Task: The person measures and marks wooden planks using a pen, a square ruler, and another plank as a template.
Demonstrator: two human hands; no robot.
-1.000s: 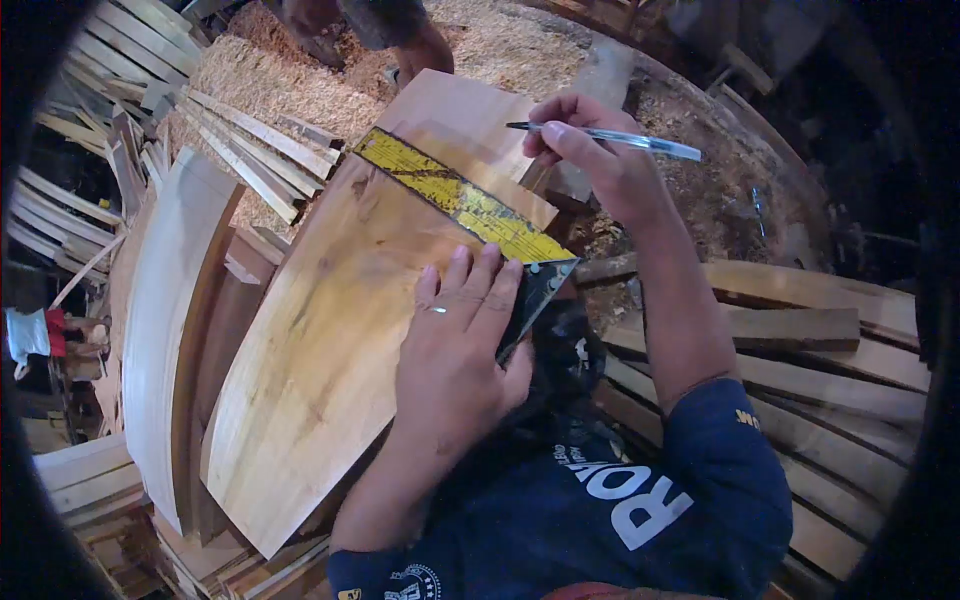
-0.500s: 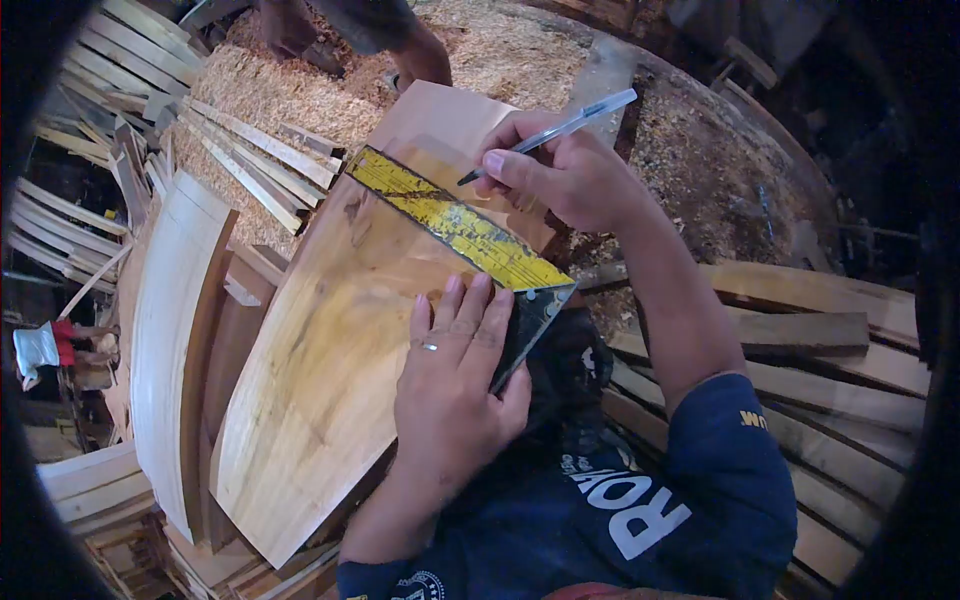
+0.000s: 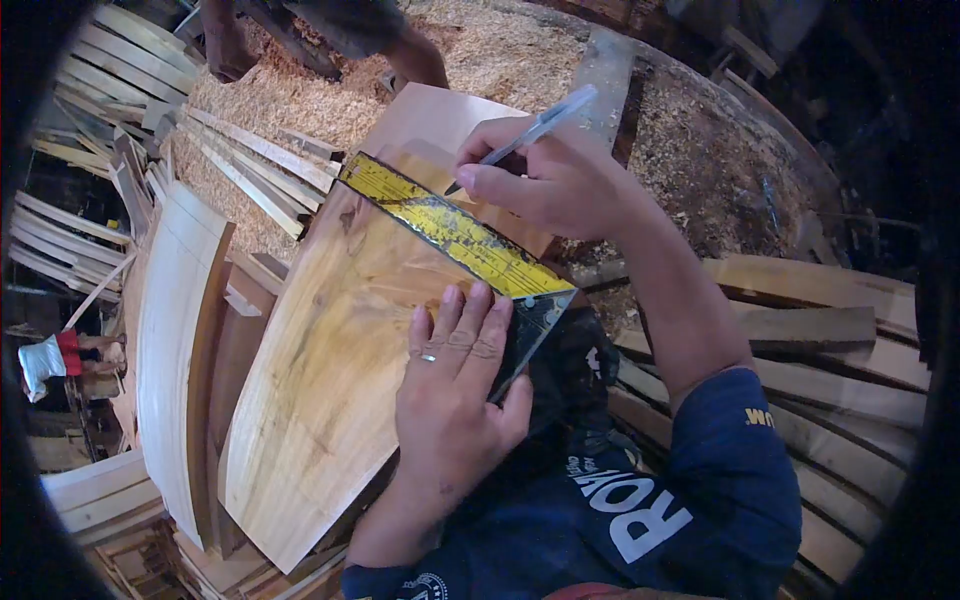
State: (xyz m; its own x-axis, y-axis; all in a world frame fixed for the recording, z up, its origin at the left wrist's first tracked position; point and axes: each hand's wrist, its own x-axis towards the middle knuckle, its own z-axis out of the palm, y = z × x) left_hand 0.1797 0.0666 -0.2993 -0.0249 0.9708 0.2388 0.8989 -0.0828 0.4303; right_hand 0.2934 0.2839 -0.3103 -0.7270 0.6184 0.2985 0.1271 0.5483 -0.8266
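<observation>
A yellow-bladed try square [image 3: 450, 222] lies across a pale curved wooden board [image 3: 330, 370], its dark stock near the board's right edge. My left hand [image 3: 455, 375], wearing a ring, rests on the board with fingers extended and thumb beside the stock, holding the square there. Part of the stock is hidden under the hand. In my right hand [image 3: 545, 180] is a clear-barrelled ballpoint pen [image 3: 540, 125], pinched between thumb and fingers. Its dark tip is at the blade's upper edge; whether it touches the wood I cannot tell.
Another curved board [image 3: 180, 360] stands on the left. Stacked planks [image 3: 830, 400] lie on the right, and wood strips [image 3: 250, 165] lie on shavings [image 3: 500, 50] at the back. A person's arm [image 3: 415, 55] shows at the top; another person [image 3: 60, 360] is far left.
My right hand and the pen have moved left and slightly down, bringing the tip to the blade's edge. My left hand stays by the square. The other person's hand at the top has shifted left.
</observation>
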